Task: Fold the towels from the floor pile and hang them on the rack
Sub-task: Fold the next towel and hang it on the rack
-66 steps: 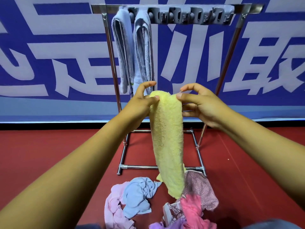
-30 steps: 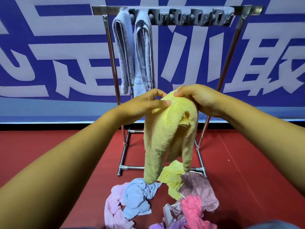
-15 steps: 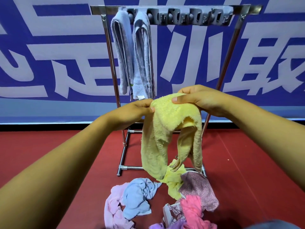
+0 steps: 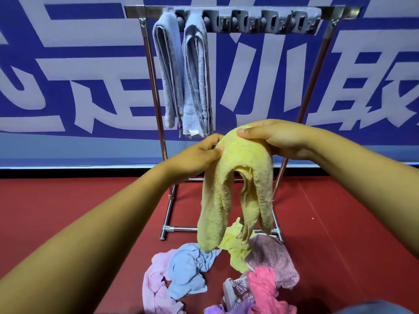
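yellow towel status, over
Left hand and right hand both pinch yellow towel, draped mid-fold. Rack not reached. Nothing in the way.

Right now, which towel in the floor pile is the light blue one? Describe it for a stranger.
Start at the metal rack and drop to the floor pile in front of its base. On the pile's left lies the light blue towel, crumpled over a pale pink towel, the only blue piece there.

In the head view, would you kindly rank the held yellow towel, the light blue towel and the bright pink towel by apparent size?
1. yellow towel, though nearest the camera.
2. light blue towel and bright pink towel: similar, both crumpled, unranked.
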Motion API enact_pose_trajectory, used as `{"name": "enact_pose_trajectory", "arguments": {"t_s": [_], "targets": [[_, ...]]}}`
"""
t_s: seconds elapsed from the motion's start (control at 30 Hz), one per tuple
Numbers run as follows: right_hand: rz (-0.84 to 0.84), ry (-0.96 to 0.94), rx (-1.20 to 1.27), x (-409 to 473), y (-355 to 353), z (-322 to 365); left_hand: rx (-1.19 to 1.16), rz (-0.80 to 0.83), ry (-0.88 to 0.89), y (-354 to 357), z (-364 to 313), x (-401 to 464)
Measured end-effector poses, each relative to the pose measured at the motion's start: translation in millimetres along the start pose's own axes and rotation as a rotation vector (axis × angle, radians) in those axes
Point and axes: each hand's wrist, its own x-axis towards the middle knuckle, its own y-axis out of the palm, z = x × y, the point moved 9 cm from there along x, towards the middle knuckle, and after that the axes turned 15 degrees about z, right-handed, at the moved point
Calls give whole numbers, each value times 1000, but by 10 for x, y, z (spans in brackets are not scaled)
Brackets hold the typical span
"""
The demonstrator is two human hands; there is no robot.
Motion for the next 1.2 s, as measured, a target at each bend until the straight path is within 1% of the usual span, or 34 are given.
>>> {"name": "enact_pose_trajectory", "arguments": {"t_s": [0.13,0.23,0.3,0.4,0.47,0.57,0.67,0.8,0.87,0.97,1.03,1.2], "targets": [[-2,-27,156,19,30,-22,-28,-70,19,24,16,-47],[-1,-45,246,8,16,-35,-97,-232,159,4,22,-238],[-10,-55,303,-10,-10,-46,-7,-309,214,74,67,-394],[-4,-67,356,-24,-17,-56,160,-319,193,245,148,-436],[-2,-71,383,-35,-14,-53,234,-358,209,256,141,-407],[-26,-70,407,-89,-63,-61,286,-417,220,186,124,-381],[-64,-81,455,-145,-148,-86,317,-425,262,118,105,-391],[-70,-99,521,-162,-190,-121,631,-463,351,131,-27,-454],[-64,-110,555,-151,-186,-121,722,-465,310,156,27,-436],[-60,-139,602,-126,-194,-93,754,-455,190,221,155,-385],[-60,-158,621,-106,-199,-68,780,-483,128,285,176,-368],[-43,-186,663,-66,-197,-46,704,-593,6,302,121,-280]]}}
